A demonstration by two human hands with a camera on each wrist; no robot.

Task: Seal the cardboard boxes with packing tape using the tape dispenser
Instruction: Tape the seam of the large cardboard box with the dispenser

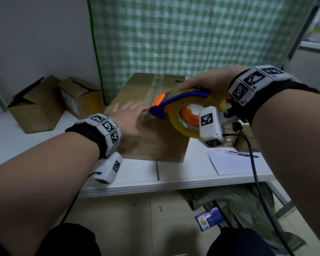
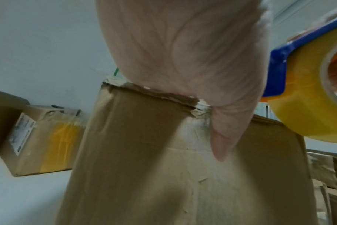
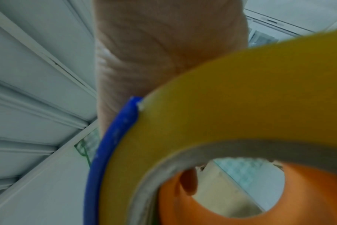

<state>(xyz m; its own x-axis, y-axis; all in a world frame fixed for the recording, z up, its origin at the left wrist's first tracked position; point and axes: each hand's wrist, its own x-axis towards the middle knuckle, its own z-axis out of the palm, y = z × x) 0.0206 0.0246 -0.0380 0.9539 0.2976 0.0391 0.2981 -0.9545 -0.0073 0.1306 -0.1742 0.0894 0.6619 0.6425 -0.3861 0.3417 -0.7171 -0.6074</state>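
Up close, the fingers (image 1: pixel 188 85) of the right hand (image 1: pixel 209 80) are curled over the top of a blue and orange tape dispenser (image 1: pixel 175 100), gripping it, with a large yellowish roll of packing tape (image 1: pixel 177 124) mounted in it. The dispenser hangs just above the near end of a closed cardboard box (image 1: pixel 148 115), its blue front tip close to the box's centre seam. The left hand (image 1: pixel 127 119) lies flat on top of that box, fingers (image 1: pixel 118 108) straight and slightly spread, beside the dispenser's tip; the left wrist view shows the thumb hanging down over the box's front face. A strip of clear tape (image 1: pixel 156 84) runs along the seam toward the far end. The box sits on a white table (image 1: pixel 137 172). To the left on the table are two more cardboard boxes (image 1: pixel 54 102), their flaps partly open. To the right lie a sheet of paper (image 1: pixel 235 163) and a pen (image 1: pixel 236 153). Behind hangs a green checked curtain (image 1: pixel 192 34).
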